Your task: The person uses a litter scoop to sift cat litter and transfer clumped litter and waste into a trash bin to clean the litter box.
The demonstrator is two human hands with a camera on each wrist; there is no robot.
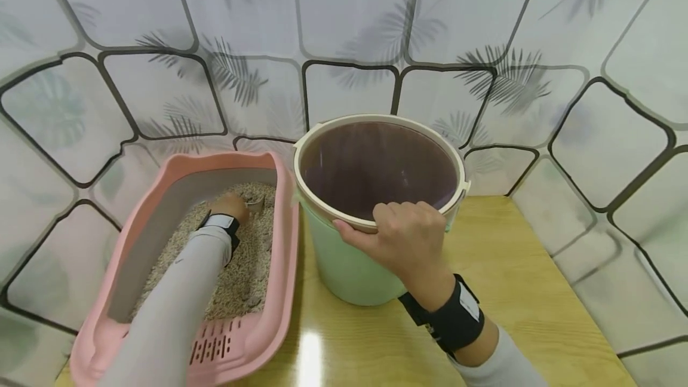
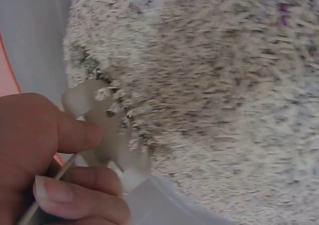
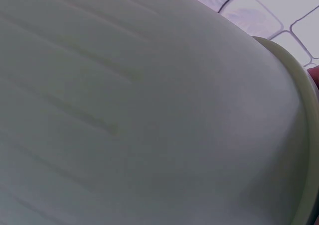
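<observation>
Head view: my right grip clamped the rim of the bin — probably stiff. Left wrist: my left grip pinched the scoop down in the litter — likely light, flexible, best held near its handle. Right wrist: the bin's side looked smooth, perhaps slippery.

"What's the person wearing on the arms?"

"Long pale grey sleeves. The left sleeve has a short dark line on it; crease or mark, I can't tell. The right sleeve looks the same grey."

"And around the wrists?"

"Black straps. The left strap sits against its cuff. The right strap is broad, with bare forearm between it and the sleeve."

"Any markings?"

"A whitish oblong panel on each: left panel, right panel. Lettering is too small to read."
</observation>
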